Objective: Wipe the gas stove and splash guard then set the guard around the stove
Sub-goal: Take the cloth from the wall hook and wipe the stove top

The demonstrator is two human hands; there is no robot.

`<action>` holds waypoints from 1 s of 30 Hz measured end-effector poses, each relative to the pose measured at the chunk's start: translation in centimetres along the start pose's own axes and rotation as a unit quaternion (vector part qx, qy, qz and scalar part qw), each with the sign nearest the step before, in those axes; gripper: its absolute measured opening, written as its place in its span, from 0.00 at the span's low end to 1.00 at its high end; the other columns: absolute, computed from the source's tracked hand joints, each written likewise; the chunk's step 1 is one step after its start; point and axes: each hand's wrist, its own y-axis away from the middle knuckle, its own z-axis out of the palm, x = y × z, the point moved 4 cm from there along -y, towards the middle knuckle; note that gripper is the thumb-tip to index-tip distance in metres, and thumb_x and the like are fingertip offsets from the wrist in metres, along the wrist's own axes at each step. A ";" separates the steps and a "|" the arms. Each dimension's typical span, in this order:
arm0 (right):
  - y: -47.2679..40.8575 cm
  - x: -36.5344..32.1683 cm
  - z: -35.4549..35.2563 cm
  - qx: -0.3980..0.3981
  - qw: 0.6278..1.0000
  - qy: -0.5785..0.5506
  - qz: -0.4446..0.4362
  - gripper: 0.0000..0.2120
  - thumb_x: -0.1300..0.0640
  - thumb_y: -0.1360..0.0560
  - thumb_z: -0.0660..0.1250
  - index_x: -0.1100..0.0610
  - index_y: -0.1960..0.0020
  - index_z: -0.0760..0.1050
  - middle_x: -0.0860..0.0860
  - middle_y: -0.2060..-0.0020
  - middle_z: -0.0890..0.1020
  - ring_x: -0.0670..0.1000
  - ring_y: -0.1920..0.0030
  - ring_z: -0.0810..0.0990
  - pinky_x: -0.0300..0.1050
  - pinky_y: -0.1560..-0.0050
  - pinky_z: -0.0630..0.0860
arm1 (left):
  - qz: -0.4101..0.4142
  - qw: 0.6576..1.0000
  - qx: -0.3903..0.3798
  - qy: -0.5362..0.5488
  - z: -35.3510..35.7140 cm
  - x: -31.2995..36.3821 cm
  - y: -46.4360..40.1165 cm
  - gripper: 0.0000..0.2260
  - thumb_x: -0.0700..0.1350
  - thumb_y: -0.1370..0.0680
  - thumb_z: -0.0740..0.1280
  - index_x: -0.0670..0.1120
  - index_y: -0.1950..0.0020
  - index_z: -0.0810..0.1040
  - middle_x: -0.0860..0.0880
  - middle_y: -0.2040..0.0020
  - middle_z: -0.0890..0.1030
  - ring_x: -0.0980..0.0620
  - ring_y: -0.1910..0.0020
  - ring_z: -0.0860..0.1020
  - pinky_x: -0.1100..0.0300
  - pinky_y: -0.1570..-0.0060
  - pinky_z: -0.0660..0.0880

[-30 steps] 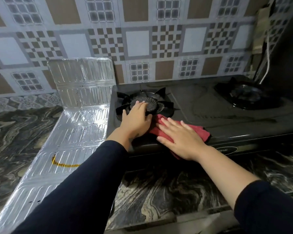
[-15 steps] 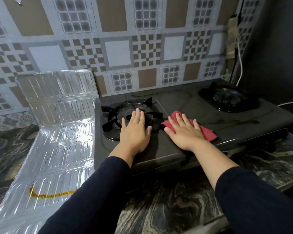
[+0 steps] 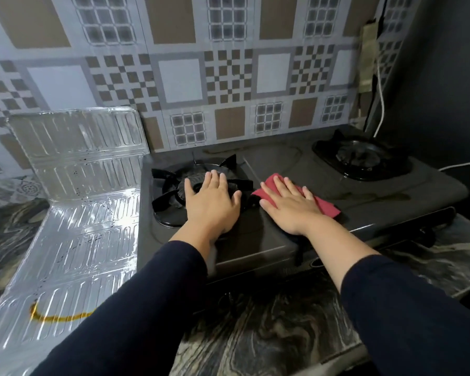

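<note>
A black two-burner gas stove [image 3: 288, 164] sits on the marbled counter. My left hand [image 3: 211, 202] lies flat on the stove top, its fingers spread over the left burner grate [image 3: 168, 183]. My right hand [image 3: 288, 206] presses flat on a red cloth [image 3: 326, 207] on the stove's middle. The silver foil splash guard [image 3: 87, 221] lies unfolded to the left of the stove, one panel leaning against the tiled wall. A yellow-brown stain [image 3: 52, 316] marks its near panel.
The right burner [image 3: 360, 157] sits at the stove's far right. A white cable [image 3: 381, 99] hangs down the wall behind it, beside a dark wall. The marbled counter [image 3: 269, 329] runs along the front and left.
My right hand has slid the red cloth from the stove's front edge up onto the top beside the left burner. My left hand has stayed on the left burner.
</note>
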 end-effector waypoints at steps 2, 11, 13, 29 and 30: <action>-1.6 -0.2 -0.3 -0.001 1.000 0.003 -0.004 0.27 0.40 0.20 0.40 0.42 0.24 0.39 0.48 0.23 0.38 0.52 0.24 0.37 0.61 0.26 0.39 | -0.008 1.000 0.001 0.018 -0.2 0.7 -1.2 0.28 0.58 0.19 0.45 0.45 0.22 0.50 0.48 0.21 0.50 0.52 0.22 0.46 0.40 0.28 0.40; -3.2 1.5 -1.3 -0.003 0.985 -0.011 -0.172 0.26 0.42 0.20 0.44 0.45 0.23 0.45 0.49 0.23 0.39 0.48 0.25 0.33 0.59 0.27 0.31 | -0.078 0.994 -0.039 0.067 0.2 2.2 -7.7 0.30 0.60 0.20 0.43 0.45 0.22 0.45 0.48 0.21 0.43 0.51 0.23 0.41 0.37 0.28 0.39; -3.5 2.1 -1.2 0.007 0.981 -0.012 -0.193 0.25 0.43 0.19 0.45 0.45 0.24 0.48 0.45 0.23 0.40 0.45 0.25 0.34 0.57 0.26 0.33 | -0.083 0.993 -0.055 0.064 0.7 2.3 -8.7 0.31 0.61 0.20 0.43 0.45 0.22 0.44 0.49 0.21 0.42 0.51 0.23 0.40 0.37 0.28 0.37; -20.8 -1.3 -2.6 -0.022 0.991 0.003 -0.135 0.24 0.42 0.20 0.40 0.38 0.25 0.41 0.47 0.23 0.40 0.53 0.24 0.36 0.68 0.30 0.34 | -0.098 0.995 -0.015 0.022 2.2 2.2 -8.9 0.28 0.59 0.20 0.38 0.48 0.22 0.41 0.52 0.22 0.38 0.56 0.24 0.35 0.40 0.29 0.30; -21.5 -1.5 -2.8 -0.022 0.991 0.002 -0.135 0.24 0.42 0.20 0.40 0.37 0.25 0.41 0.47 0.23 0.40 0.53 0.24 0.36 0.69 0.30 0.34 | -0.099 0.995 -0.015 0.019 2.2 2.2 -8.9 0.28 0.59 0.20 0.38 0.48 0.22 0.41 0.52 0.22 0.38 0.57 0.25 0.35 0.41 0.29 0.30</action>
